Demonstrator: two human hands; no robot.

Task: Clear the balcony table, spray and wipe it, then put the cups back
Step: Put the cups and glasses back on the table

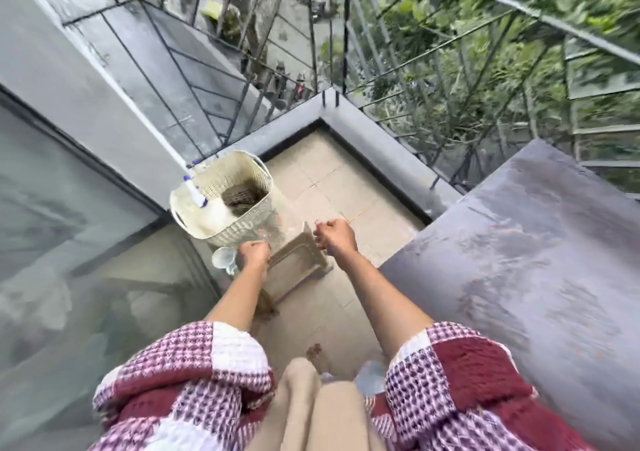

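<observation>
The grey balcony table (519,249) fills the right side, and its top looks bare and streaky. My left hand (254,254) is low over the floor with its fingers curled around a clear cup (223,260) that shows at its left side. My right hand (334,235) hangs a little higher, between the stool and the table edge. Its fingers are closed and I see nothing clearly in them. A faint clear shape (273,234) sits between the two hands, too blurred to identify.
A beige plastic stool (298,265) stands on the tiled floor below my hands. Behind it stands a cream woven basket (242,222) with a white and blue mop handle (166,145) leaning into it. Railings (398,69) enclose the corner, and a glass door (69,225) is on the left.
</observation>
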